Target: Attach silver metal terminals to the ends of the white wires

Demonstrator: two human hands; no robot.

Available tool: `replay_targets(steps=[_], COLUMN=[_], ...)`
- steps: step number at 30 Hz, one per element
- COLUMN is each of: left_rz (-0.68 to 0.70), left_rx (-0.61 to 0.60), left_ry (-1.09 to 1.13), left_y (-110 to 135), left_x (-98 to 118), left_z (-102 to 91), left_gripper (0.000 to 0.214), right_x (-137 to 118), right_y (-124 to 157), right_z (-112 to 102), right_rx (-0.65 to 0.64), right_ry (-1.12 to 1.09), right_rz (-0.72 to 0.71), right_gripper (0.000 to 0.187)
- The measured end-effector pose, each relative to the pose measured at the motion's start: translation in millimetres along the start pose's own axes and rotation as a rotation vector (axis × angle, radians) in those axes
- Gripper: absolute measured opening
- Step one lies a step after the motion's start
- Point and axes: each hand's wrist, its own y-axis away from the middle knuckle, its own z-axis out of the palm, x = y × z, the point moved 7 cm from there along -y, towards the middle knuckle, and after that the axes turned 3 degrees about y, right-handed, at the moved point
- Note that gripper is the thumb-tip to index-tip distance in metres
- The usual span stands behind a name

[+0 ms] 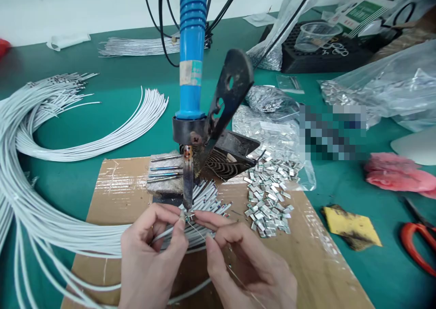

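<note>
A blue-handled soldering iron [190, 91] hangs point-down in a black bracket [226, 91], its dark tip [187, 186] just above my fingertips. My left hand [153, 254] pinches the end of a white cable below the tip, with a small silver metal piece [190, 217] at that end. Between the thumb and fingers of my right hand [252, 263] runs a thin solder wire [248, 289], leading up towards the metal piece. Whether the tip touches the metal piece I cannot tell. Behind my hands lies a bundle of white cables [78, 227], their ends under the iron.
Loose silver metal pieces [267, 200] lie on the cardboard [316, 245] to the right. A small fan [221, 164] stands behind the iron. Further right are a burnt yellow sponge [356, 226], red-handled scissors [417, 243] and a pink cloth [397, 170]. Another cable bundle [88, 150] curves at left.
</note>
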Motion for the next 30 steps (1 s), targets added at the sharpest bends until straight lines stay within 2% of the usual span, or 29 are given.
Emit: replay_targets(steps=[6,10,17,23,30], left_rz=[0.008,0.011,0.033,0.097,0.113], left_rx=[0.014,-0.059,0.014,-0.150,-0.171], left_ry=[0.046,0.085,0.143,0.113,0.088], left_y=[-5.9,-9.2,-7.7,-15.6,-14.7], left_x=[1.8,3.0,7.3,3.0,-1.2], left_z=[-0.7,4.4,3.4,4.2,-0.3], left_gripper=[0.013,0.012,0.012,0.012,0.014], right_x=[7.1,9.2,6.3,3.5,1.5], right_y=[-3.0,-5.4,-10.0,-12.2,-11.2], right_z=[2.5,3.5,5.7,5.1,5.2], right_rx=[-0.010,0.008,-0.012,-0.019,0.001], right_ry=[-0.033,-0.075,-0.107,-0.121,-0.110], right_rz=[0.046,0.052,0.067,0.057,0.022], right_gripper=[0.019,0.019,0.019,0.019,0.019])
